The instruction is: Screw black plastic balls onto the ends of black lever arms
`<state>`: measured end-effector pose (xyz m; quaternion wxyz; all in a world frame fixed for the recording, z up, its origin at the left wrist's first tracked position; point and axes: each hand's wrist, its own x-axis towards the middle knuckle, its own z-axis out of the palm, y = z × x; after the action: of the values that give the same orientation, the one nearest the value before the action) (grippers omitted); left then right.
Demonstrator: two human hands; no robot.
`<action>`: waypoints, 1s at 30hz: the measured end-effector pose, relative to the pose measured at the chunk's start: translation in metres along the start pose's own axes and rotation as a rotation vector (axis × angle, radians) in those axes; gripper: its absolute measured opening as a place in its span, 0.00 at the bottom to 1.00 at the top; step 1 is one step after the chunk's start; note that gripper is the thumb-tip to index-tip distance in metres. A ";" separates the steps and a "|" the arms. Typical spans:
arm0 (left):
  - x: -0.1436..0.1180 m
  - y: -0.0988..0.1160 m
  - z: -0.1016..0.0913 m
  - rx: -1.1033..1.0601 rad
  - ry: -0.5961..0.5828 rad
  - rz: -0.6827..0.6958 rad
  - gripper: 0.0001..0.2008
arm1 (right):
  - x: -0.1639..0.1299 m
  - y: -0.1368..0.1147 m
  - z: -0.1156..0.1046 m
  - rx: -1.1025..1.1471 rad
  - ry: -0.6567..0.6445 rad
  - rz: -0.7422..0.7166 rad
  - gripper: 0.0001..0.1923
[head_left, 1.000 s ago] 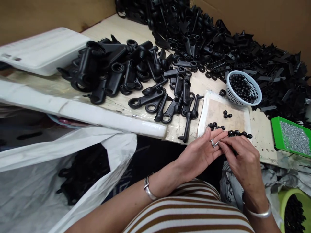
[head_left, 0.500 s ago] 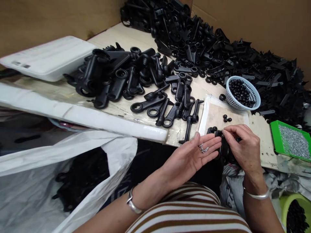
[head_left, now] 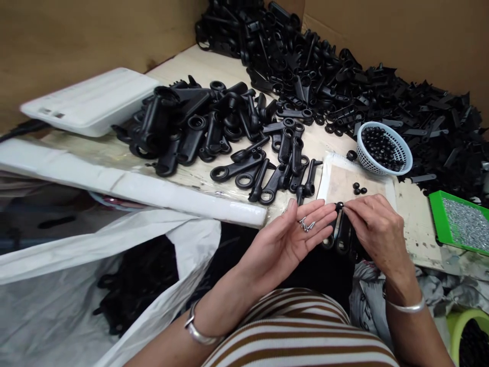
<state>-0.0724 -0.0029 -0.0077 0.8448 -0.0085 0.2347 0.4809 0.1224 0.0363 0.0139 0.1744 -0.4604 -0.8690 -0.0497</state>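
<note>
At the far left a white plastic bag [head_left: 76,285] is hanging open below the table edge, with dark parts lying inside it. Above it, a white foam tray [head_left: 91,100] is resting on the table [head_left: 206,63], and a long white foam strip [head_left: 130,181] is running along the table's near edge. A heap of black plastic levers [head_left: 198,127] is lying just beyond the strip, and a looser row of the same levers [head_left: 275,168] is spreading toward the middle.

The left hand [head_left: 294,237] is lying palm up with the fingers spread wide, and a few small silver screws [head_left: 306,224] are resting loose on its fingers near the fingertips. Just to its right, the right hand [head_left: 376,229] is pinching a small black cap [head_left: 338,205] between thumb and forefinger, its other fingers curling in. The cap is sitting right at the tips of the left hand's fingers, above the near edge of a worn brown pad [head_left: 344,181]. Beneath the right hand, black levers [head_left: 342,237] are hanging over the table edge; whether the hand is touching them cannot be told.

Three more black caps [head_left: 358,188] are lying on the pad. Behind it a white mesh basket [head_left: 384,148] is holding many caps, and a large pile of black parts [head_left: 362,86] is filling the back corner. At the far right a green tray [head_left: 460,221] is holding silver screws, and a yellow-green tub [head_left: 469,336] is showing at the lower corner.
</note>
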 end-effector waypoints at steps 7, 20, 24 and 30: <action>0.000 -0.002 0.007 0.121 -0.017 -0.062 0.21 | -0.042 0.012 -0.017 0.119 0.168 0.209 0.06; 0.082 -0.107 0.119 0.402 -0.218 -0.341 0.17 | -0.147 0.041 -0.027 0.131 0.375 0.580 0.06; 0.134 -0.165 0.208 0.752 -0.558 -0.237 0.32 | -0.164 0.044 -0.026 0.093 0.405 0.595 0.05; 0.147 -0.155 0.220 1.648 -0.895 0.319 0.31 | -0.199 0.055 -0.018 0.130 0.556 0.760 0.05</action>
<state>0.2022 0.0859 0.0954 0.5209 0.8070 0.1530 0.2325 0.2747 -0.0920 -0.0431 0.4346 -0.7032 -0.5606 -0.0495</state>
